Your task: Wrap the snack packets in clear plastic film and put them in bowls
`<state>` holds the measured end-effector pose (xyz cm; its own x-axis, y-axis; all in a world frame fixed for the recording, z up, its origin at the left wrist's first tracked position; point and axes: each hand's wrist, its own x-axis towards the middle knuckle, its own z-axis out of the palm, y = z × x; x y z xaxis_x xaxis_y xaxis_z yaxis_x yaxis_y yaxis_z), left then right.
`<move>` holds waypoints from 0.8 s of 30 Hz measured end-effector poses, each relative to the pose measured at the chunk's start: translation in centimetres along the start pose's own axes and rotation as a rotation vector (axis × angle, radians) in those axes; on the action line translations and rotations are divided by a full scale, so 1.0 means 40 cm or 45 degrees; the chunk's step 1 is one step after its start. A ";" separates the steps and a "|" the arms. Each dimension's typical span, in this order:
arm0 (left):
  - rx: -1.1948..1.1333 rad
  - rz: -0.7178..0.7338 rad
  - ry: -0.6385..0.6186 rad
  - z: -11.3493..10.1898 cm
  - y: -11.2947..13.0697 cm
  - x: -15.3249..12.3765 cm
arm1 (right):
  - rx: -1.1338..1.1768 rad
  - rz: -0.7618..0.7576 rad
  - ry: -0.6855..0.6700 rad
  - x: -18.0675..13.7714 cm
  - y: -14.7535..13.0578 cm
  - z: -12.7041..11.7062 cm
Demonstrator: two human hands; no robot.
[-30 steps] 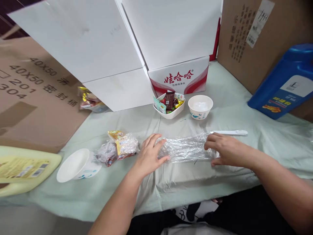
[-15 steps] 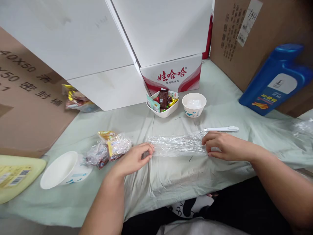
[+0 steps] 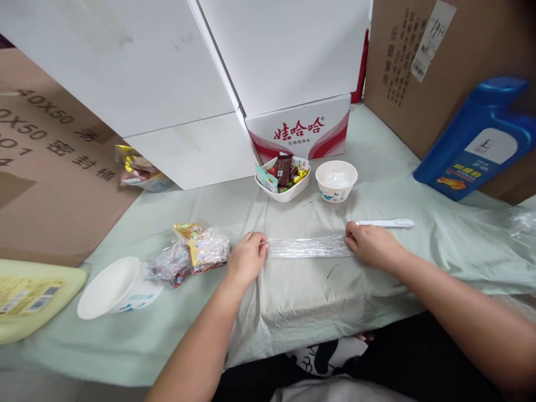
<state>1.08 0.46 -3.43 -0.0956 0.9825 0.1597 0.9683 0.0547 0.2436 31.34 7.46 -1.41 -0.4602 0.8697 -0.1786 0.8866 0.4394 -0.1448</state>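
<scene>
A strip of clear plastic wrap (image 3: 307,247) lies stretched flat and narrow on the cloth between my two hands. My left hand (image 3: 249,257) is closed on its left end, fingertips pressed together. At the other end my right hand (image 3: 368,244) pinches the wrap in the same way. Just behind my right hand rests a white utility knife (image 3: 391,223), its left tip partly hidden by the fingers. To the left of my left hand sit several snacks bundled in plastic wrap (image 3: 209,251).
Behind the wrap stand a white dish of candies (image 3: 288,195) and a paper bowl (image 3: 336,192). Another paper bowl (image 3: 140,285) lies tipped at left near a pale yellow container (image 3: 37,296). A blue bottle (image 3: 473,145) leans at right. White boxes (image 3: 184,151) and cartons (image 3: 54,167) border the back.
The wrap has become a narrower, tauter strip. Both hands have turned inward and closed more tightly on its ends. The whole view has shifted slightly.
</scene>
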 end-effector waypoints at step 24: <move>-0.373 1.148 -0.692 -0.012 0.160 -0.113 | 1.754 -0.573 -0.741 -0.081 -0.042 -0.090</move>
<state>7.60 -3.71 -2.13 0.8058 0.5913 -0.0325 0.5318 -0.6984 0.4789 31.49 4.71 2.92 -0.9089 0.3817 -0.1678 0.1003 -0.1906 -0.9765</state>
